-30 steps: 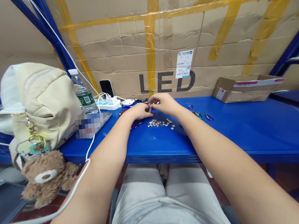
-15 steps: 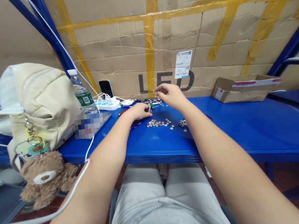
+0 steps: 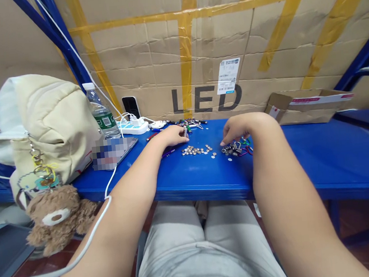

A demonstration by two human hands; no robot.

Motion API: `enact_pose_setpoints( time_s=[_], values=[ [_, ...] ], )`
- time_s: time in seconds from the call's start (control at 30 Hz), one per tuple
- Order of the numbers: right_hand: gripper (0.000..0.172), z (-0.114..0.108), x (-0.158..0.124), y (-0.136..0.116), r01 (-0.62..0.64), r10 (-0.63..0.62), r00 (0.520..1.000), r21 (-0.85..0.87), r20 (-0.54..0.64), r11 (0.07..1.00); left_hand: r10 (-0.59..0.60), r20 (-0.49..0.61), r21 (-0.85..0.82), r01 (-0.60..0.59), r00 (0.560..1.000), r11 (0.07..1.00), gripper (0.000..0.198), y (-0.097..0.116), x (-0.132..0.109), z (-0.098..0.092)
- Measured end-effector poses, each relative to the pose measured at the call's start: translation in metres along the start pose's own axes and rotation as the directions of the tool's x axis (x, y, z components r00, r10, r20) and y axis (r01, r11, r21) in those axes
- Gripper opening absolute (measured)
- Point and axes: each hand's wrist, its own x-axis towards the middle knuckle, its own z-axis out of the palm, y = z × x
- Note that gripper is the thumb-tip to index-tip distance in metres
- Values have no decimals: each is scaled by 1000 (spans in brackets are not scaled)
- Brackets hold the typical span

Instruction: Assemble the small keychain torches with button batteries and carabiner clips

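My left hand (image 3: 175,135) rests at the back of the blue table, fingers closed round a small silvery cylinder (image 3: 185,132). Just in front of it lie several small coin-like button cells (image 3: 197,150) in a loose cluster. My right hand (image 3: 236,129) bends down from the wrist over a pile of small metal parts (image 3: 231,149), its fingers drawn together. What those fingers hold, if anything, is hidden. Green and purple-red carabiners (image 3: 247,150) lie beside the metal parts, partly behind my right forearm.
Behind my left hand lies a heap of small coloured keychain-like items (image 3: 192,123). Purple pens (image 3: 168,153), a phone (image 3: 129,148), a power strip (image 3: 133,127), a water bottle (image 3: 102,113) and a cream bag (image 3: 49,121) are leftward. An open cardboard box (image 3: 310,109) stands back right.
My right hand has moved right and down, from above the back heap to the metal parts and carabiners. My left hand stays in place with the cylinder.
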Motion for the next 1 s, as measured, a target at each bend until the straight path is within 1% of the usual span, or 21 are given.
enact_pose_setpoints(
  time_s=[0.1,0.17,0.23,0.3,0.37,0.43,0.53,0.67,0.77,0.83,1.0],
  values=[
    [34,-1,-2,-11,-10,15,998,-73,65,997,8,-19,-3,-8,1000,1000,29,-1,0,0],
    [32,-2,-6,-21,-54,60,992,-53,114,997,17,-20,-6,-18,1000,1000,29,-2,0,1],
    [29,-4,-10,-30,-160,154,976,32,152,987,24,-16,-22,-25,1000,999,28,-3,1,1],
    [27,-6,-13,-37,-287,266,950,121,162,950,26,-14,-42,-26,1000,999,27,-4,1,2],
    [26,-6,-14,-41,-349,323,931,159,168,923,26,-15,-54,-27,1000,998,26,-4,1,2],
    [24,-6,-13,-41,-343,316,930,137,187,929,25,-16,-53,-26,1000,998,26,-4,1,2],
    [26,-5,-10,-39,-298,273,934,78,230,952,19,-21,-50,-21,1000,999,27,-5,1,2],
    [26,-3,-3,-39,-270,252,941,51,226,961,23,-34,-47,-25,999,999,27,-5,1,3],
    [21,2,1,-42,-243,221,956,97,194,965,26,-39,-46,-28,999,999,26,-4,1,3],
    [17,5,4,-43,-219,201,968,113,151,969,26,-40,-46,-28,999,999,25,-3,0,3],
    [15,9,9,-44,-159,156,987,77,46,984,35,-47,-34,-37,998,999,25,-3,0,3]
  ],
)
